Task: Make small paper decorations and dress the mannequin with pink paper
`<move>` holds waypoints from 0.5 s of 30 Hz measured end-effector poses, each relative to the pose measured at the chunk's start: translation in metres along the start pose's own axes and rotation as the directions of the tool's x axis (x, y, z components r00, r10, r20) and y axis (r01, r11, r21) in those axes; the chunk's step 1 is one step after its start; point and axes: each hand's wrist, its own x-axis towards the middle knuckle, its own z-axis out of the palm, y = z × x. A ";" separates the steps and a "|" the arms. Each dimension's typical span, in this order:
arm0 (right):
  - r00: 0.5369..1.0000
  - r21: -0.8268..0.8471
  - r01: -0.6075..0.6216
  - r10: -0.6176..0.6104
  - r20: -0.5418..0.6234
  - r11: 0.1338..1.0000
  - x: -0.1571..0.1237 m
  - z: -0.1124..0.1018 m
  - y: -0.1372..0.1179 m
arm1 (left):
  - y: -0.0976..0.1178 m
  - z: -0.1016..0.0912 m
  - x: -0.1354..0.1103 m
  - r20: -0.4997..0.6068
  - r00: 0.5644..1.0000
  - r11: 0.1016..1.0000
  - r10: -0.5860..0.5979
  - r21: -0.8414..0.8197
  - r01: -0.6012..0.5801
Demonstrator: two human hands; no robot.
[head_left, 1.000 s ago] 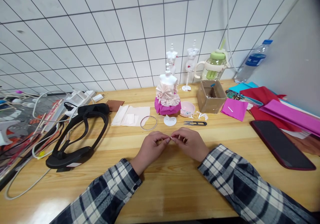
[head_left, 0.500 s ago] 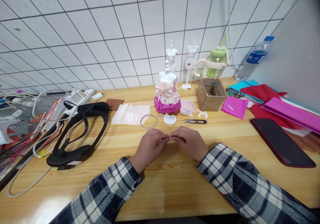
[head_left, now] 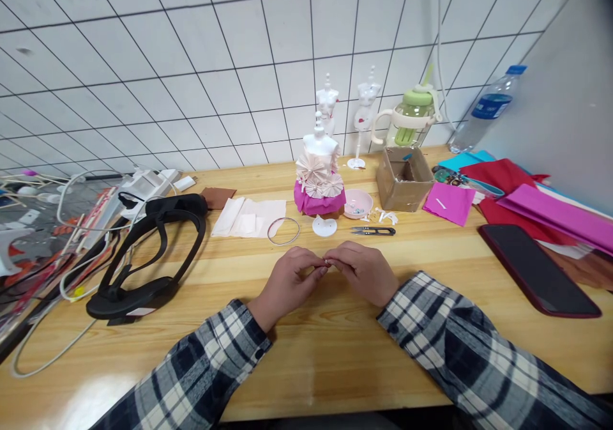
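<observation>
The table (head_left: 306,353) is smooth wood with a shiny coat. The wall tiles (head_left: 191,46) are white and glossy. The sleeves (head_left: 460,347) are soft checked cloth. The box (head_left: 405,177) is rough brown cardboard. The phone (head_left: 536,267) is dark and glossy. The snips (head_left: 373,230) are metal. The headband (head_left: 143,257) is matt black plastic. The tiny piece (head_left: 326,262) pinched by the left hand (head_left: 292,280) and right hand (head_left: 364,270) is too small to tell.

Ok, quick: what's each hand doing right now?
Left hand: closed, fingertips pinching a tiny pale piece, too small to identify.
Right hand: closed, pinching the same piece.
</observation>
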 end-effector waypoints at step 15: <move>0.986 0.075 0.103 -0.092 -0.141 0.992 -0.001 0.000 -0.002 | -0.002 -0.001 0.003 0.256 0.919 0.750 -0.299 -0.533 0.392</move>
